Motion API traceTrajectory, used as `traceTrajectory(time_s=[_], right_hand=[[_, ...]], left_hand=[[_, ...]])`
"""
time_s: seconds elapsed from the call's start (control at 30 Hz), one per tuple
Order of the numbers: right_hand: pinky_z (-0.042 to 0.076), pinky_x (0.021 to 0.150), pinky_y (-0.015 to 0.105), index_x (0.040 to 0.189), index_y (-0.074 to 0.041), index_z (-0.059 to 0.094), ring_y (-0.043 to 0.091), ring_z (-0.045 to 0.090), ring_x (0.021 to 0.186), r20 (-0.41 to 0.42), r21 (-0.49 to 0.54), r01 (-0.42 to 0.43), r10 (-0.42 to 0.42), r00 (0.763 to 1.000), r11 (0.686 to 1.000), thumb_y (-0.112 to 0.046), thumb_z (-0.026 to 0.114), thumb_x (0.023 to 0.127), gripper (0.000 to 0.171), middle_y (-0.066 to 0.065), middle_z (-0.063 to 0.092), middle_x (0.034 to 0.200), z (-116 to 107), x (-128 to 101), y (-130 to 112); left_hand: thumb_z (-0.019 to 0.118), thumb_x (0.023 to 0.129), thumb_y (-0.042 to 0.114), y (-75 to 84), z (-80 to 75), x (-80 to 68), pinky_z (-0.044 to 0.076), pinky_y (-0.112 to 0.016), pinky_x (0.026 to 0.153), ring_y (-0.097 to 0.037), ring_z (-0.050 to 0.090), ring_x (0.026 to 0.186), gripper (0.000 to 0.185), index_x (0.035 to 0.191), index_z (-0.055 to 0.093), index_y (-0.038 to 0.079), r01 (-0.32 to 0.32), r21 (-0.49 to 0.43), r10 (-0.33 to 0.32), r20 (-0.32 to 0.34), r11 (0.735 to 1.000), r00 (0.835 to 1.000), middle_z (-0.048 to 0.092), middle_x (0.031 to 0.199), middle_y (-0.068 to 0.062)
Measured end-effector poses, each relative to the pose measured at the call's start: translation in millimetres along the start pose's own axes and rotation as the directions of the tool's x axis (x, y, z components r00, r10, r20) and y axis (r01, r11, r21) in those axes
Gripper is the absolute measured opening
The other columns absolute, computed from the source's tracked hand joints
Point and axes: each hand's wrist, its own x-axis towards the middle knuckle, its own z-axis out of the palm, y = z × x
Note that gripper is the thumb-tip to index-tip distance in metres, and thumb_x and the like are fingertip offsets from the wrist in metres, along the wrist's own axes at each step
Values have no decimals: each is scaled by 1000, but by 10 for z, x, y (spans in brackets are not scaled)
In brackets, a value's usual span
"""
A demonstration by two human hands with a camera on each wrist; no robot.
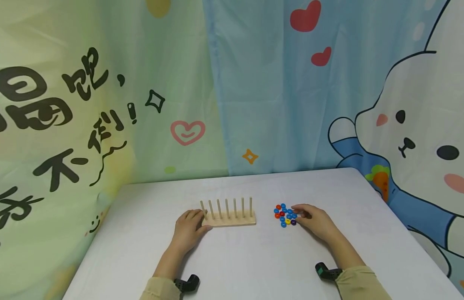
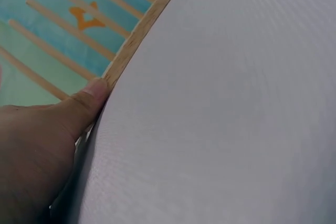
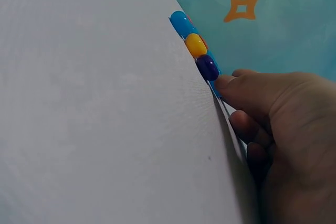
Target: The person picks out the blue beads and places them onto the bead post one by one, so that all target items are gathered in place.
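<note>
The white table (image 1: 254, 258) fills the near view. On it, the left hand (image 1: 188, 231) rests flat, thumb against the end of the wooden peg rack (image 1: 229, 218), steadying it. The right hand (image 1: 316, 223) reaches the beads (image 1: 285, 214) just right of the rack; lift one cleanly, without scattering the rest. Whether it pinches a bead is hidden.

The right hand (image 1: 315, 221) covers the near-right edge of the cluster of small coloured plastic rings (image 1: 285, 214), so whether its fingertips pinch one cannot be told. Both forearms are cut off by the bottom edge.
</note>
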Motion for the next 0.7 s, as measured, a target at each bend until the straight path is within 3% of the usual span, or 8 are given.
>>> traceTrajectory(time_s=[0.47, 0.7], right_hand=[[55, 89, 45, 126, -15, 66, 21, 60, 96, -54, -22, 28, -30, 998, 999, -17, 67, 94, 32, 7, 68, 111, 51, -9, -3], [56, 89, 47, 127, -15, 65, 21, 61, 97, -70, -25, 25, -26, 997, 999, -19, 68, 94, 34, 5, 69, 110, 63, 0, 28]], left_hand=[[67, 88, 50, -24, 33, -19, 40, -57, 108, -33, 53, 127, 58, 132, 62, 12, 6, 31, -5, -38, 1000, 999, 62, 132, -7], [68, 89, 49, -26, 43, -36, 41, -54, 109, -31, 54, 127, 58, 132, 63, 11, -21, 44, 24, -55, 999, 998, 63, 131, -7]])
